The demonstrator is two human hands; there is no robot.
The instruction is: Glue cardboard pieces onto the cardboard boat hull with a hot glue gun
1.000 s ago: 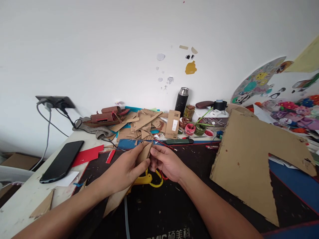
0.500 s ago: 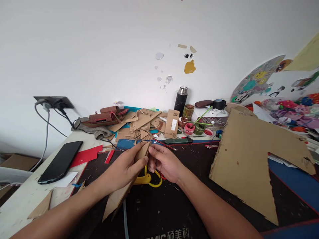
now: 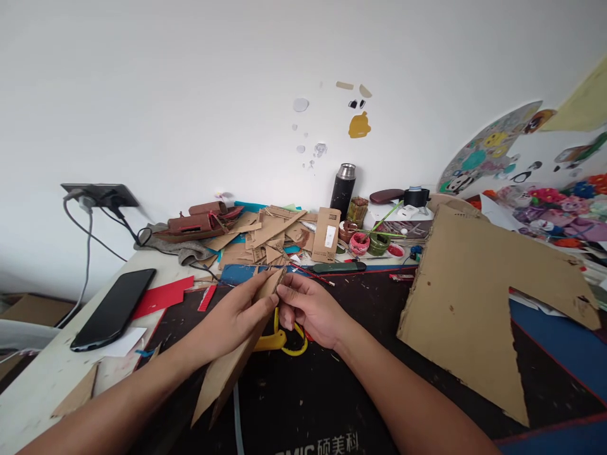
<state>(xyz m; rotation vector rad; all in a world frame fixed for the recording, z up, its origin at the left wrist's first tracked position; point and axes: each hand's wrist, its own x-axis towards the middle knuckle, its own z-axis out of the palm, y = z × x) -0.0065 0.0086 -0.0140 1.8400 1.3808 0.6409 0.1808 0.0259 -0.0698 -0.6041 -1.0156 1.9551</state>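
Observation:
My left hand grips a long, pointed strip of brown cardboard near its upper end, fingers wrapped round it. My right hand pinches the same strip's top tip from the right, fingers closed. The strip slants down to the left over the dark cutting mat. Yellow-handled scissors lie on the mat just beneath both hands.
A large cut cardboard sheet lies at the right. A black phone and red paper sit at the left. Cardboard scraps, a black flask, paint pots and a brown model boat crowd the back.
The cardboard strip has turned more edge-on and its lower end has dropped slightly toward me. Both hands stay in nearly the same place.

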